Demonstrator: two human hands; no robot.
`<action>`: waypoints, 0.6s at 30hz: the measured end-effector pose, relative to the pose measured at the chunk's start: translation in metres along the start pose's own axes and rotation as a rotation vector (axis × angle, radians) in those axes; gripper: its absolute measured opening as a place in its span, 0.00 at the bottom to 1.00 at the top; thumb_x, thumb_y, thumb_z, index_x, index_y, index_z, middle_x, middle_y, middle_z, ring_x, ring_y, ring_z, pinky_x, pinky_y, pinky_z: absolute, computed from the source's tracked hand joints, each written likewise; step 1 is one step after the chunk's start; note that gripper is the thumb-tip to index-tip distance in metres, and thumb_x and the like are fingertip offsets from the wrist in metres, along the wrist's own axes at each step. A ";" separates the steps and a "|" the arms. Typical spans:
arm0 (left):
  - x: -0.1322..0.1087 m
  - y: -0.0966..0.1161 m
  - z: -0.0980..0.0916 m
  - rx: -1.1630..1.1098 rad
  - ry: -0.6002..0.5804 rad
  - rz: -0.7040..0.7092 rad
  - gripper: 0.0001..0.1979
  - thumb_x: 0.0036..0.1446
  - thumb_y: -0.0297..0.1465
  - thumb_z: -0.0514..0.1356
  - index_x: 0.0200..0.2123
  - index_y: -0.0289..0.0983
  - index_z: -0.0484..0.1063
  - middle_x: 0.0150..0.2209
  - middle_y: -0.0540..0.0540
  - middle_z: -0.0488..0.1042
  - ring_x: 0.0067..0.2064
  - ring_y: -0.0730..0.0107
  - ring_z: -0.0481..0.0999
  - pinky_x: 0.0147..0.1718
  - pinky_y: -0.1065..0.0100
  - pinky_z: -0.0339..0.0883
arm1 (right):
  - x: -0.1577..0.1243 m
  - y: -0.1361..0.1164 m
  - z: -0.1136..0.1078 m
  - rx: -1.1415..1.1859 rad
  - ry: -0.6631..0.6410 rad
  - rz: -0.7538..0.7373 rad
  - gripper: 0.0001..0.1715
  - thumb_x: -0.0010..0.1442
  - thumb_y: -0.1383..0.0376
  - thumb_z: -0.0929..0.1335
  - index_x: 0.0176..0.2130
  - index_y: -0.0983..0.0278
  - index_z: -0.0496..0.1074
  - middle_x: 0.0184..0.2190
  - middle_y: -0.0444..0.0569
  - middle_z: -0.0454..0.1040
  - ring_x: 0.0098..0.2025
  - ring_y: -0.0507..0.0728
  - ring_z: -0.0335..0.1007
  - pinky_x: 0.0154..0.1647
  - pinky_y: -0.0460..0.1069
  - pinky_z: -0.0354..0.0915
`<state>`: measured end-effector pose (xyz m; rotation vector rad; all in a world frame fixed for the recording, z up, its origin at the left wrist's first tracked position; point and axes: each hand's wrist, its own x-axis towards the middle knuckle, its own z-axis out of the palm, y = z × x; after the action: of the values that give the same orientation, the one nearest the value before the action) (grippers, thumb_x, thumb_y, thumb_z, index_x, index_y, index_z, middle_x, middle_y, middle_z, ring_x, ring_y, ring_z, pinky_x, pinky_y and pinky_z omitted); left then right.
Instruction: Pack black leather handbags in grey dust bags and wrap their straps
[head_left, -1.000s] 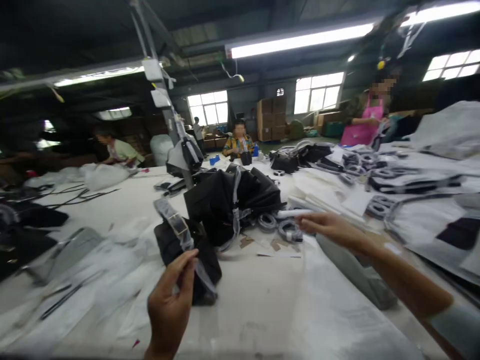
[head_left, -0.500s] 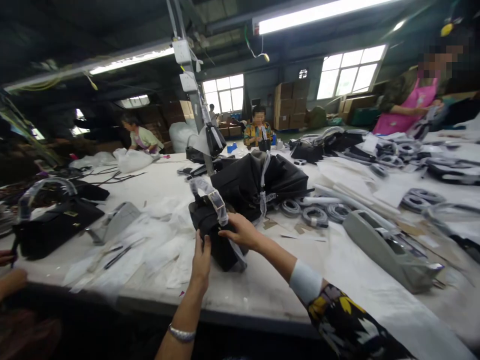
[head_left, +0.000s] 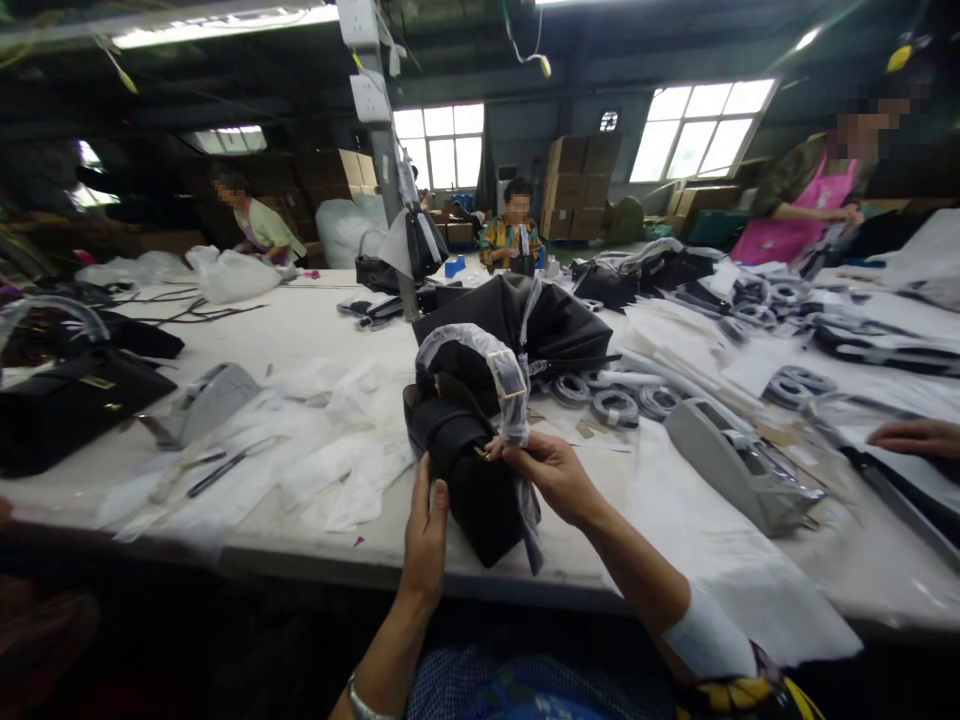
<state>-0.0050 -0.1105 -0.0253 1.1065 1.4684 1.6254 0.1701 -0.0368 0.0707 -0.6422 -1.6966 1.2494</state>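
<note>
A small black handbag with a plastic-wrapped handle stands at the near edge of the white table. My left hand lies against the bag's near side, fingers together and pressed on it. My right hand pinches the wrapped handle's lower end at the bag's front, fingers curled. A larger black bag lies just behind it.
A grey tape dispenser sits to the right, another grey tape dispenser to the left. Tape rolls lie behind. Another black handbag stands far left. A co-worker's hand rests at the right edge. Several people work further back.
My right hand came back from the tape rolls onto the small bag, and the bag shifted nearer the table edge. The camera tilted down.
</note>
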 end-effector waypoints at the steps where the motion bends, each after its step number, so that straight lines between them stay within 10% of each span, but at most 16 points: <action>1: -0.002 0.003 0.002 0.006 -0.015 -0.013 0.31 0.66 0.50 0.52 0.68 0.48 0.54 0.71 0.48 0.51 0.72 0.61 0.47 0.69 0.58 0.44 | -0.006 -0.005 -0.004 0.014 0.015 0.034 0.16 0.60 0.52 0.72 0.36 0.62 0.80 0.37 0.49 0.81 0.44 0.59 0.75 0.51 0.54 0.67; 9: -0.029 0.006 0.029 -0.060 -0.204 0.002 0.31 0.66 0.48 0.52 0.68 0.43 0.55 0.71 0.46 0.53 0.72 0.59 0.48 0.69 0.57 0.41 | -0.067 -0.047 -0.002 -0.086 0.034 0.014 0.13 0.63 0.55 0.70 0.39 0.59 0.82 0.37 0.48 0.82 0.41 0.58 0.77 0.49 0.53 0.70; 18: 0.007 -0.002 0.078 -0.089 -0.285 0.055 0.34 0.54 0.43 0.66 0.61 0.37 0.66 0.63 0.37 0.66 0.64 0.51 0.65 0.62 0.54 0.61 | -0.071 0.023 -0.014 -0.125 0.332 -0.059 0.14 0.64 0.55 0.69 0.38 0.60 0.82 0.41 0.49 0.81 0.47 0.60 0.76 0.53 0.56 0.69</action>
<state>0.0625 -0.0713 -0.0256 1.2776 1.1804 1.4829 0.2122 -0.0802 0.0252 -0.8204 -1.5109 0.9410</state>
